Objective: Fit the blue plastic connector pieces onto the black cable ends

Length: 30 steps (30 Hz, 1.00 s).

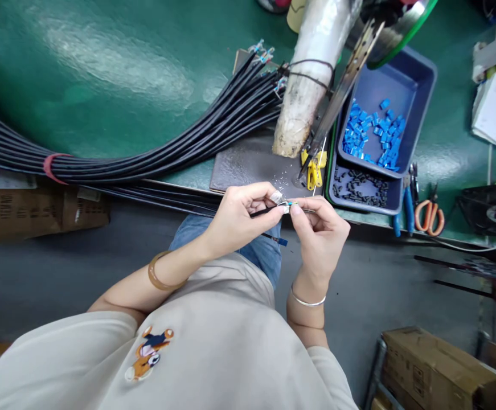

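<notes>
My left hand [248, 212] pinches a black cable [261, 212] near its end, over the table's front edge. Small coloured wires [290, 203] come out of that end, and my right hand [318, 225] has them between thumb and fingertips. The two hands nearly touch at the fingertips. Below them hangs another cable end with a blue connector [282, 242]. A thick bundle of black cables [145, 162] with a red tie [51, 168] lies on the green table [115, 62], their stripped ends toward the middle.
Blue parts [386, 136] lie in a blue-grey bin [421, 85], stacked over one with black parts [361, 187]. Yellow tools [315, 171] are beside a wrapped white column [310, 62]. Blue-handled pliers [409, 208] and orange scissors [429, 216] lie right. Cardboard boxes [439, 370] stand lower right.
</notes>
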Each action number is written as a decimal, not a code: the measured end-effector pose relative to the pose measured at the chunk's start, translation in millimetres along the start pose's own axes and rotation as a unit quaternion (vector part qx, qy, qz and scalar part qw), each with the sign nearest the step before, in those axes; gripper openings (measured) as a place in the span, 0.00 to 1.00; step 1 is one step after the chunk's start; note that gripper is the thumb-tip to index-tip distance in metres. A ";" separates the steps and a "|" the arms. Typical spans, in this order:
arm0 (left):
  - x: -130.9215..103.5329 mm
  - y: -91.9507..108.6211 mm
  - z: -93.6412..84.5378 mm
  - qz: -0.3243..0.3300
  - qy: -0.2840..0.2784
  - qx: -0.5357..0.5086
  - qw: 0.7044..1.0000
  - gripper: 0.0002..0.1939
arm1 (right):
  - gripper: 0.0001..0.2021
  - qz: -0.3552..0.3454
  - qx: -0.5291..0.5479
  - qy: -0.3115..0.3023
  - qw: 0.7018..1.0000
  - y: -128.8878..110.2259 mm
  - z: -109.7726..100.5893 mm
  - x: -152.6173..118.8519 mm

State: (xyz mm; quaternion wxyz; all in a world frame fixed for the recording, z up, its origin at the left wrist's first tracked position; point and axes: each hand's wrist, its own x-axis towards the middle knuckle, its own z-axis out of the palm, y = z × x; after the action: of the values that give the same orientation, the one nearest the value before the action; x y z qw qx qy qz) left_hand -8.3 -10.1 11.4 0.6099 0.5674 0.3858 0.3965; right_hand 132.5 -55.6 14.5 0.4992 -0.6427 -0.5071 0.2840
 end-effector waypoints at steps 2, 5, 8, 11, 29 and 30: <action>-1.0 -2.0 0.0 0.018 0.007 0.020 1.000 0.08 | 0.06 0.007 -0.006 -0.002 1.000 0.8 -0.3 0.0; -2.6 -4.5 -0.6 0.052 0.014 0.051 0.997 0.08 | 0.08 0.016 0.001 -0.005 1.000 2.2 -1.0 0.9; -4.7 -4.7 -0.9 0.083 0.016 0.083 0.993 0.07 | 0.08 0.009 0.004 -0.002 1.000 2.2 0.0 1.5; -7.0 -2.2 -0.5 0.080 0.014 0.078 0.994 0.07 | 0.07 -0.035 -0.031 0.018 0.999 1.0 5.5 -1.6; 1.6 6.4 -18.3 -0.113 -0.125 -0.157 0.973 0.11 | 0.03 -0.063 0.017 -0.006 0.998 -6.2 -1.8 -4.5; 1.5 5.7 -19.0 -0.120 -0.128 -0.163 0.971 0.12 | 0.03 -0.063 0.007 -0.006 0.998 -6.5 -1.3 -5.4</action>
State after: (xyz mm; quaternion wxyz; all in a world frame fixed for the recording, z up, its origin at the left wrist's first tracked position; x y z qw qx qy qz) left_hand -25.5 -1.1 16.0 0.7817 0.4560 0.2997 0.3019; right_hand 129.5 -61.2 20.2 0.5176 -0.6044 -0.5475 0.2590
